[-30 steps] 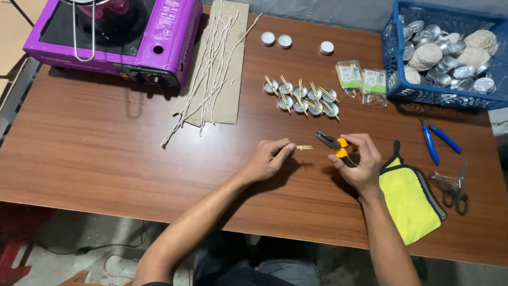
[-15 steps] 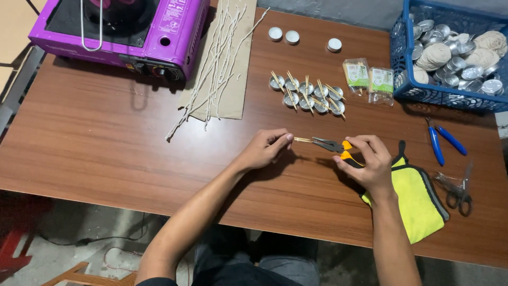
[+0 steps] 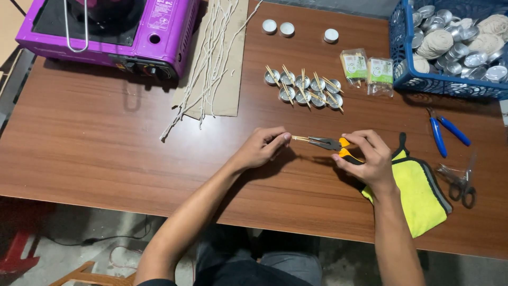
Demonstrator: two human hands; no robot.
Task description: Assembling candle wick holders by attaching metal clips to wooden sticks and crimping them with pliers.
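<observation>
Nearest the viewer, both forearms reach over the near edge of the brown wooden table [image 3: 95,159], and the pliers [image 3: 330,144] make a handy landmark at its middle. The right hand [image 3: 370,159] is clenched around the pliers' orange and black handles, hiding most of them. The dark nose of the pliers points left and grips one end of a thin pale stick [image 3: 299,139]. The left hand [image 3: 262,148], just left of the pliers, pinches the stick's other end between thumb and fingertips, so only a short length of it shows between hand and tool.

Right of the pliers, partly under the right wrist, lies a yellow cloth pouch [image 3: 418,193] with dark trim. Further right sit blue-handled cutters [image 3: 444,135] and grey scissors [image 3: 460,182], which are hard to make out.

Beyond the pliers stands a cluster of small round metal cups [image 3: 304,90] with sticks laid across them. To their right are two small clear packets [image 3: 368,69] with green and white labels. Further back are three separate round cups [image 3: 288,29]. Left of the cluster, pale strings [image 3: 209,58] lie on a strip of cardboard.

At the far left a purple portable stove [image 3: 111,26] is cut off by the top edge. At the far right a blue basket [image 3: 450,85] of metal cups and balls of string is also cut off.
</observation>
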